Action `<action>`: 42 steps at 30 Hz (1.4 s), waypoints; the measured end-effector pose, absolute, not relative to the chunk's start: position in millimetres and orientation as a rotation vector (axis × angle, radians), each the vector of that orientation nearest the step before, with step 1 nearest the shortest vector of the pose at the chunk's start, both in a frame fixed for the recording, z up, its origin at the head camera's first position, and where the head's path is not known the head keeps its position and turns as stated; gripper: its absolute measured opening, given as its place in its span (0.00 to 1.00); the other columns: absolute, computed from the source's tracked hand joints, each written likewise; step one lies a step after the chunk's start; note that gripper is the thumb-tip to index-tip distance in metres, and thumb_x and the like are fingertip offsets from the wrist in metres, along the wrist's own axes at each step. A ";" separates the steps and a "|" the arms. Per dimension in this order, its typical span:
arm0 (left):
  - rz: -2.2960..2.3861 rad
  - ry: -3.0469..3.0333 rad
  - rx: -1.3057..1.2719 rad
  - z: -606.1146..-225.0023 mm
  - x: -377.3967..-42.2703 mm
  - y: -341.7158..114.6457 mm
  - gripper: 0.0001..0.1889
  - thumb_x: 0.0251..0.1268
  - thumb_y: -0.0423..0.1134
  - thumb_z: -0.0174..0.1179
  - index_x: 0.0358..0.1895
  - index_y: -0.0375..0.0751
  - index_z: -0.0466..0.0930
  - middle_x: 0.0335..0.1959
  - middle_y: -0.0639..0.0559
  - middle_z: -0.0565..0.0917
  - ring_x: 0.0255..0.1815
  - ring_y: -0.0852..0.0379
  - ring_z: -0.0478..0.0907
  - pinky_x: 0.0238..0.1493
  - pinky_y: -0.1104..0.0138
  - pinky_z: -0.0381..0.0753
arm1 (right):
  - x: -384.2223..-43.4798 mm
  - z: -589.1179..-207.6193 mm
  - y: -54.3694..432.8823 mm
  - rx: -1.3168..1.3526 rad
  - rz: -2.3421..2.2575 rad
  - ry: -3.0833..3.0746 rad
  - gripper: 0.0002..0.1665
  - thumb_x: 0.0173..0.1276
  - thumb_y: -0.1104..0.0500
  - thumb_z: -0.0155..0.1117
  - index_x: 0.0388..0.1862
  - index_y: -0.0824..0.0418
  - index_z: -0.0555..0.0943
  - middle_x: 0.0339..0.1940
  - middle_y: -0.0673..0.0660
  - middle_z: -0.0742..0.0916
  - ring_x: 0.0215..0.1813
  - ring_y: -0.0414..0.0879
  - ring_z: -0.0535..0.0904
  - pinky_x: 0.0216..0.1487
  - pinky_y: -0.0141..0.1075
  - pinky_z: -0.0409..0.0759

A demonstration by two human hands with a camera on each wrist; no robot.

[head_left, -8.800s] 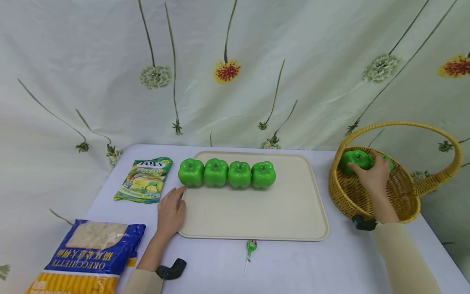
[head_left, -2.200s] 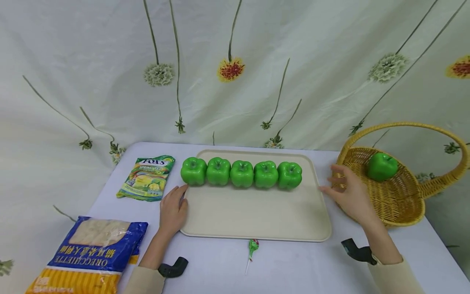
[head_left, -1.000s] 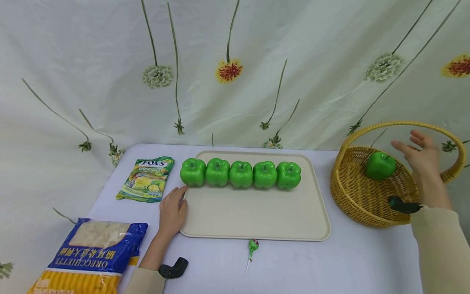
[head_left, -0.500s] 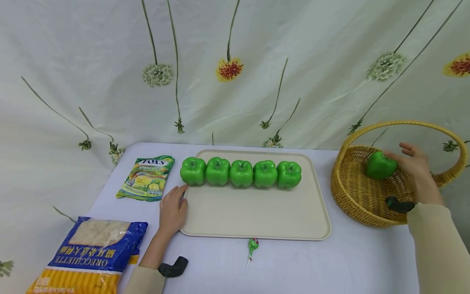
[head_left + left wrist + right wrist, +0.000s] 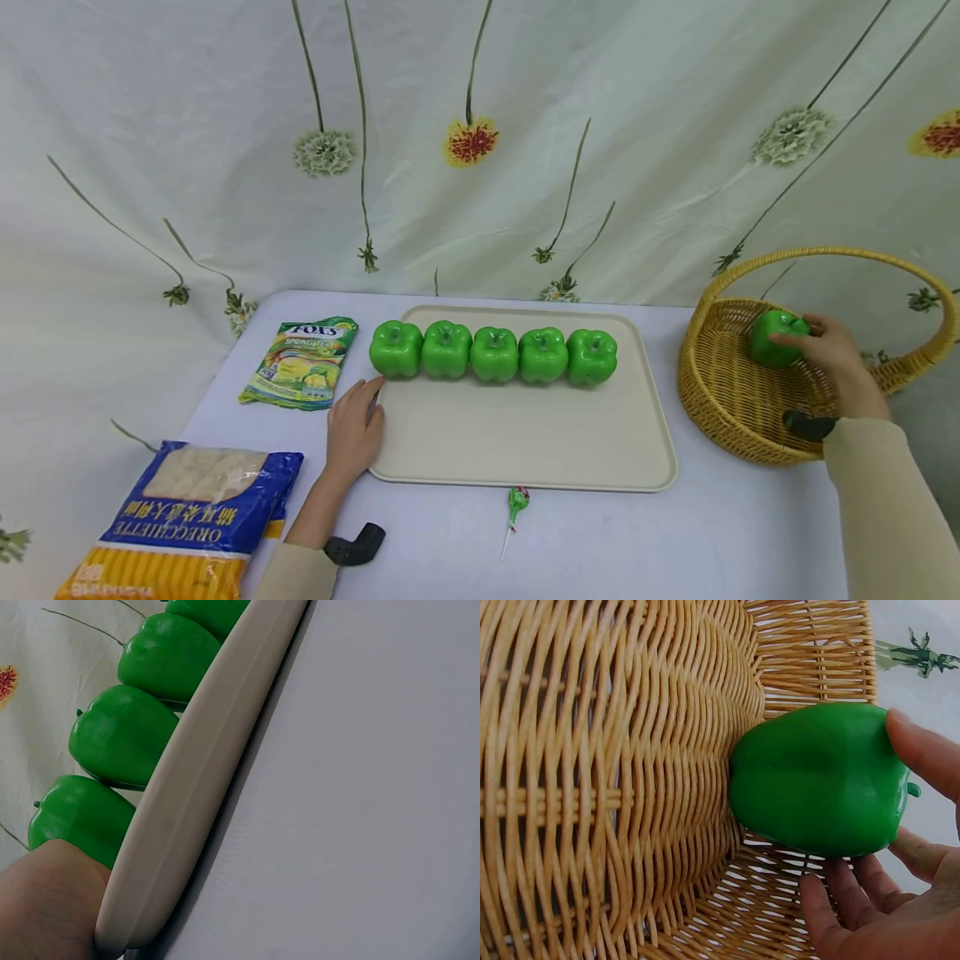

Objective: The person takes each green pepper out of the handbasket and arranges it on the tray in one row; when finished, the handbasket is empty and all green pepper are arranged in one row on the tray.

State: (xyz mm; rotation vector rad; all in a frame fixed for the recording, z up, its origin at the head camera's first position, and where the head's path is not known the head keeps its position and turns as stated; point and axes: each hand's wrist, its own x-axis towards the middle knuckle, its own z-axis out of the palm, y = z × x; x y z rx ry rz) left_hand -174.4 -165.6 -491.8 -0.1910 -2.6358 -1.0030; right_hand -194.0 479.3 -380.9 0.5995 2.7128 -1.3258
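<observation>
My right hand [image 5: 836,354] reaches into the wicker basket [image 5: 716,417] and grips the green bell pepper [image 5: 775,339] there. In the right wrist view the thumb lies on one side of this bell pepper [image 5: 821,780], near its stem, with fingers on the opposite side. My left hand [image 5: 354,427] rests at the left rim of the beige tray [image 5: 525,437], its fingers relaxed. Several green bell peppers [image 5: 493,356] stand in a row along the tray's far half. In the left wrist view, part of the left hand [image 5: 52,904] shows beside the tray rim [image 5: 180,810].
A candy bag [image 5: 302,364] lies left of the tray. Nearer, at the lower left, is a blue and yellow orecchiette bag [image 5: 183,521]. A lollipop [image 5: 517,500] lies in front of the tray. The basket's tall handle [image 5: 825,250] arches over its far side.
One bell pepper has gone from the basket to the right end of the tray's row. My right hand has since returned to the basket and taken hold of another. My left hand stays put.
</observation>
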 end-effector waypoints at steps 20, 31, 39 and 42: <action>-1.007 -2.656 -0.183 -491.9 -175.8 -166.0 0.23 0.65 0.26 0.49 0.64 0.31 0.72 0.64 0.33 0.75 0.71 0.33 0.63 0.69 0.38 0.53 | -193.3 -380.1 475.9 0.643 -1.317 2.713 0.55 0.72 0.42 0.51 0.76 0.75 0.34 0.75 0.82 0.43 0.73 0.79 0.50 0.64 0.61 0.71; -0.999 -2.645 -0.191 -492.6 -174.3 -166.7 0.23 0.65 0.26 0.49 0.63 0.30 0.72 0.63 0.33 0.76 0.70 0.33 0.64 0.68 0.38 0.54 | -177.5 -358.9 466.5 0.579 -1.351 2.734 0.55 0.73 0.43 0.52 0.77 0.71 0.34 0.76 0.81 0.42 0.70 0.79 0.56 0.37 0.33 0.83; -0.995 -2.653 -0.191 -492.5 -174.3 -166.4 0.23 0.65 0.27 0.48 0.64 0.30 0.71 0.64 0.33 0.75 0.70 0.33 0.63 0.68 0.38 0.54 | -155.1 -351.1 462.9 0.626 -1.158 2.917 0.56 0.70 0.38 0.55 0.79 0.66 0.39 0.77 0.77 0.48 0.66 0.80 0.60 0.54 0.65 0.73; -0.995 -2.656 -0.189 -492.0 -174.4 -165.9 0.23 0.66 0.27 0.48 0.65 0.30 0.71 0.64 0.33 0.75 0.71 0.33 0.63 0.69 0.38 0.53 | -145.6 -355.1 461.7 0.713 -1.118 2.980 0.56 0.68 0.34 0.53 0.80 0.59 0.40 0.79 0.71 0.50 0.70 0.78 0.57 0.55 0.69 0.69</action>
